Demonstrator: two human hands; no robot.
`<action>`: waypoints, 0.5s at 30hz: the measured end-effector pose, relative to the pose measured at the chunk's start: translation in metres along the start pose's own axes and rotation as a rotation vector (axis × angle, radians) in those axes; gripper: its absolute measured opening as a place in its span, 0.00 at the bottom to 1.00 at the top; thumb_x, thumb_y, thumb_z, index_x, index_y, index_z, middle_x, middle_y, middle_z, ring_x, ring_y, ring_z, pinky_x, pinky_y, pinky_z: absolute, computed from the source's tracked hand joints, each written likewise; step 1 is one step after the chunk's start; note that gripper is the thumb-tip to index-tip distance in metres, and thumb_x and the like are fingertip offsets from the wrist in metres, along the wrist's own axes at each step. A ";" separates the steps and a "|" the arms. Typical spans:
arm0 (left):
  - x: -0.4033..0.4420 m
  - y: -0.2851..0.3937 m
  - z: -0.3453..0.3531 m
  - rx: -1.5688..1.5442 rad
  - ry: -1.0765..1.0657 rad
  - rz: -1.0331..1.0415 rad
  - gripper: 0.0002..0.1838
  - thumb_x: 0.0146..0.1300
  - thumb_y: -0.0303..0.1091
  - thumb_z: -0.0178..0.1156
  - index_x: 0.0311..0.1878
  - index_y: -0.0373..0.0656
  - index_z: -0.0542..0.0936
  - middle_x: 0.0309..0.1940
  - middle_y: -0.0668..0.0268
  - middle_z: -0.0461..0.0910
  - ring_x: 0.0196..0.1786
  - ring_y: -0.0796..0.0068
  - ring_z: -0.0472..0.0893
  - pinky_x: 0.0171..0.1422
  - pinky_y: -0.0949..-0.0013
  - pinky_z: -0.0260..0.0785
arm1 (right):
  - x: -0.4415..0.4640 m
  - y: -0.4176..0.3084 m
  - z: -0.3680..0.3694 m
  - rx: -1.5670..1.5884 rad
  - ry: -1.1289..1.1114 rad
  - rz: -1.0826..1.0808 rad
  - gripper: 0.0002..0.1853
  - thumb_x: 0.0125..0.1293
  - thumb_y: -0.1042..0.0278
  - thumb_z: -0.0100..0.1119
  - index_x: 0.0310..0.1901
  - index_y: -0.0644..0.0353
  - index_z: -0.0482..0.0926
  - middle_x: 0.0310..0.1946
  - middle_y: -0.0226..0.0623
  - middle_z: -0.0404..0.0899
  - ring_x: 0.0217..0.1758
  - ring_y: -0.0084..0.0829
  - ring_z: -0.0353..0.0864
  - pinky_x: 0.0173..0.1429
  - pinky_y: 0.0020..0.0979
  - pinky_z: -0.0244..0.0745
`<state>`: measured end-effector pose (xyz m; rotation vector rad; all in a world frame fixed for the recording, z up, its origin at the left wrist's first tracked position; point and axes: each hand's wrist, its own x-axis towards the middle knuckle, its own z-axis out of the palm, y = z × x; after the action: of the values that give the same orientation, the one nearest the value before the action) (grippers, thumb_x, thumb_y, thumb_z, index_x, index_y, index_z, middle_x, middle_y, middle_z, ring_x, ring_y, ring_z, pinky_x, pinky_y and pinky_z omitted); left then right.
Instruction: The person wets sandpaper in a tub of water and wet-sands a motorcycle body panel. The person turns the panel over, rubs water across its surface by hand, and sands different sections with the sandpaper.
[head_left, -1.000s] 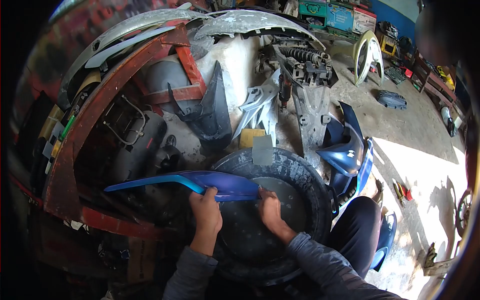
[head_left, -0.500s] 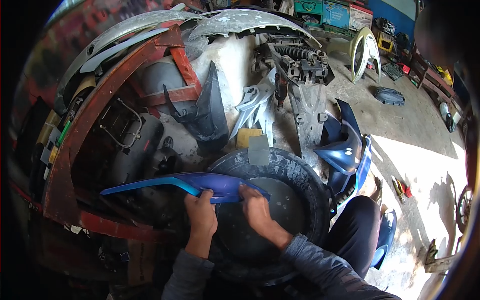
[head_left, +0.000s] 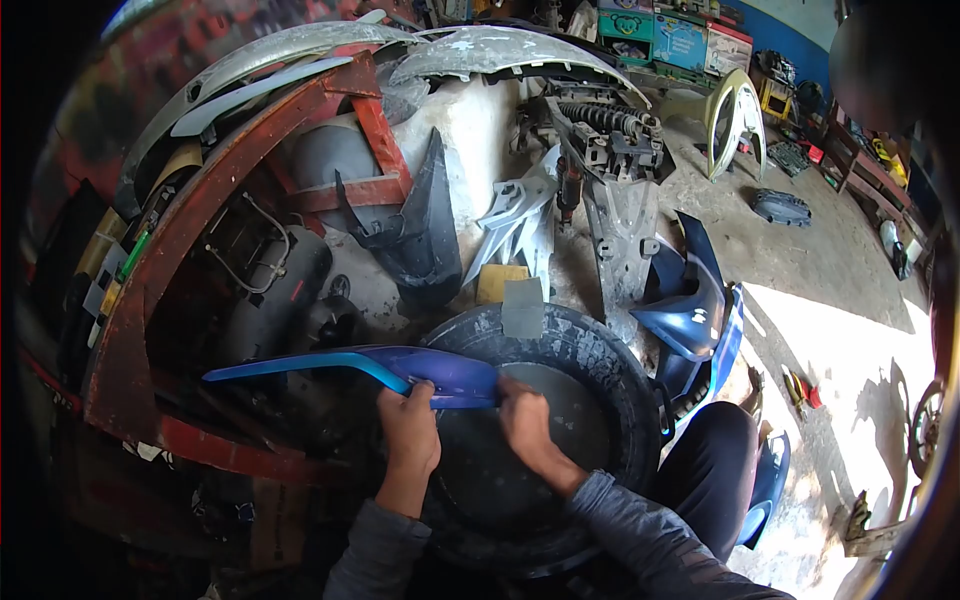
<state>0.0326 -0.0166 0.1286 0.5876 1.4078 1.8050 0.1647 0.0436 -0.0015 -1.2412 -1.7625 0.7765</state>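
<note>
A long blue-purple panel (head_left: 445, 372) with a thin tail pointing left lies level over a black round tub (head_left: 625, 400) that holds dark liquid. My left hand (head_left: 411, 430) grips its lower edge near the middle, thumb on top. At the panel's right end is my right hand (head_left: 527, 420), its fingers curled against the edge; whether anything small is inside them is hidden. A grey square sheet (head_left: 523, 309) rests on the tub's far rim, with a yellow piece (head_left: 500, 283) just behind it.
A red metal frame (head_left: 180, 240) curves along the left, with a dark tank (head_left: 285, 300) inside. Dark blue panels (head_left: 690, 310) stand right of the tub, near my knee (head_left: 715, 450). Behind are a black fender (head_left: 425, 230) and a scooter frame (head_left: 620, 220).
My right hand has moved along the panel, over its upper face half a second ago and now curled at its right end. My left hand has kept its hold.
</note>
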 end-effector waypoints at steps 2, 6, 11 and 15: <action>0.003 0.001 -0.003 -0.030 -0.011 -0.010 0.10 0.60 0.15 0.54 0.43 0.37 0.75 0.39 0.65 0.78 0.42 0.74 0.80 0.51 0.70 0.74 | 0.000 -0.029 -0.003 0.050 0.097 -0.270 0.17 0.57 0.82 0.55 0.48 0.61 0.84 0.43 0.53 0.84 0.50 0.52 0.84 0.54 0.47 0.79; 0.005 0.005 -0.004 -0.080 0.009 -0.026 0.10 0.60 0.15 0.54 0.43 0.36 0.75 0.39 0.65 0.78 0.43 0.74 0.80 0.51 0.69 0.73 | -0.003 0.015 -0.005 -0.021 -0.087 0.058 0.19 0.56 0.81 0.56 0.50 0.61 0.84 0.44 0.52 0.84 0.51 0.51 0.83 0.55 0.46 0.79; 0.005 0.002 -0.001 -0.067 0.024 -0.006 0.08 0.61 0.15 0.54 0.41 0.37 0.76 0.36 0.67 0.78 0.36 0.79 0.79 0.40 0.74 0.70 | -0.003 -0.001 0.009 -0.032 0.007 -0.078 0.19 0.57 0.78 0.56 0.51 0.61 0.83 0.46 0.53 0.84 0.52 0.52 0.83 0.57 0.48 0.77; 0.009 0.003 -0.008 -0.010 -0.033 -0.041 0.10 0.60 0.15 0.54 0.43 0.37 0.75 0.38 0.66 0.78 0.42 0.75 0.80 0.50 0.70 0.73 | -0.002 0.016 -0.007 -0.083 -0.153 0.161 0.13 0.57 0.76 0.60 0.44 0.58 0.85 0.46 0.50 0.83 0.51 0.50 0.83 0.54 0.46 0.79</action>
<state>0.0203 -0.0148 0.1282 0.5770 1.3788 1.7617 0.1780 0.0475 -0.0125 -1.4247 -1.8498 0.9196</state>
